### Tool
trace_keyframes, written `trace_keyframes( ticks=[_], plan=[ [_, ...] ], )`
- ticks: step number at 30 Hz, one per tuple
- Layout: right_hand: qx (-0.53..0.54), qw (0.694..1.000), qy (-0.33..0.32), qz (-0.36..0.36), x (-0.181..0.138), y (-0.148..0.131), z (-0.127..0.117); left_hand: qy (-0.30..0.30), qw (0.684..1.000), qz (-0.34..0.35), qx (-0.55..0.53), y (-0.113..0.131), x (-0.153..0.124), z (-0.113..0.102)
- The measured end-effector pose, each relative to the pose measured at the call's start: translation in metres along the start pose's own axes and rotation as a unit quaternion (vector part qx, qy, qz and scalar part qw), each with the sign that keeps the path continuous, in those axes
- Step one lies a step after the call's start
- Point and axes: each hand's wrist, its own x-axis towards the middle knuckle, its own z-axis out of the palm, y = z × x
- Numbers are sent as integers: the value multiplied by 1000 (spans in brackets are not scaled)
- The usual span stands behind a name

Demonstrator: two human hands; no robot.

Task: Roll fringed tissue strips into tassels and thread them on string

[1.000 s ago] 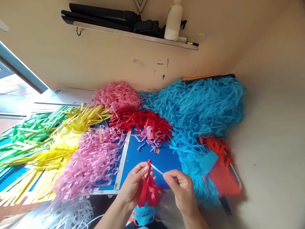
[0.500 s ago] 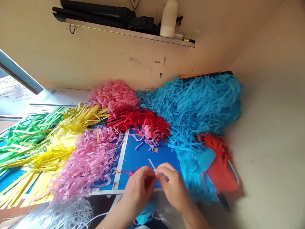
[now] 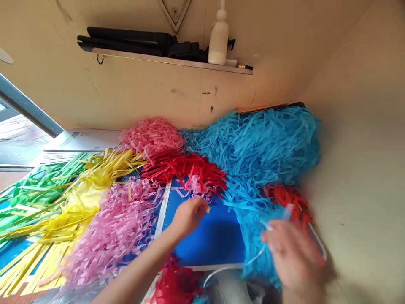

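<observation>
My left hand (image 3: 190, 216) reaches over the blue tabletop (image 3: 218, 232), its fingers curled in a pinch. At its fingertips is a small tan scrap (image 3: 208, 209), whose kind I cannot make out. To the right, my right hand (image 3: 292, 253) is smeared by motion, closed on a thin white strip (image 3: 267, 226) that sticks out between thumb and fingers. A white cord (image 3: 228, 267) curves up from the table's front edge toward this hand; whether it joins the strip is unclear. Red fringed paper (image 3: 179, 280) hangs below the left forearm at the front edge.
Fringed paper bundles surround the blue area: pink (image 3: 126, 223), dark red (image 3: 183, 166), blue (image 3: 265, 143), yellow (image 3: 85, 198) and green (image 3: 41, 181). Orange-red fringe (image 3: 289, 200) lies by the right wall. A wall shelf (image 3: 177, 61) holds a white bottle (image 3: 218, 40) and black items.
My hands have parted: the left moved forward to the tan scrap, the right swung right with the white strip. Red fringe and white cord now show at the front edge. The view tilted up slightly.
</observation>
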Motion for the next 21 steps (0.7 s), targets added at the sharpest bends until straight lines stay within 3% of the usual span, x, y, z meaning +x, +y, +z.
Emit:
trace_keyframes(
  ticks=[3,6,9,12,17,21],
  plan=[
    [8,997,-41,63,1,22,29,85,993,-88,3,-5,63,-19],
    [9,992,-77,96,2,37,40,126,983,-124,-51,-23,82,-33],
    [19,992,-70,108,7,44,41,179,961,-133,-163,-43,67,-46],
    [32,991,-55,117,16,49,50,211,913,-141,-318,-55,44,-55],
    [55,985,-98,133,27,61,94,186,813,-152,-530,-48,11,-49],
    [150,964,-127,180,28,65,123,157,761,-157,-610,-35,-15,-39]
  ],
)
